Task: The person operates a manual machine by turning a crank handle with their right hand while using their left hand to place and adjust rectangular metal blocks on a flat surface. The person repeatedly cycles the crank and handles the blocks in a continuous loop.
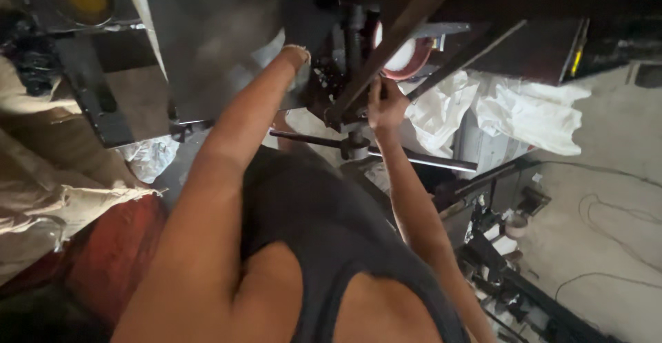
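— Both hands are up on that dark machine?

— Yes. Her right hand [385,103] is clenched round a slanted dark metal bar [386,50], thumb over the top, likely to steady or pull it. That bar runs down to a clamp on the upright shaft [354,53].

— And the other?

— Left hand [296,55] reaches under a grey panel [207,46]; whether it grips anything I cannot tell (fingers hidden, blurred).

— Around them?

— White cloth [510,108] draped just right, a red-rimmed disc [407,57] behind the bar, sacks [48,198] at left.
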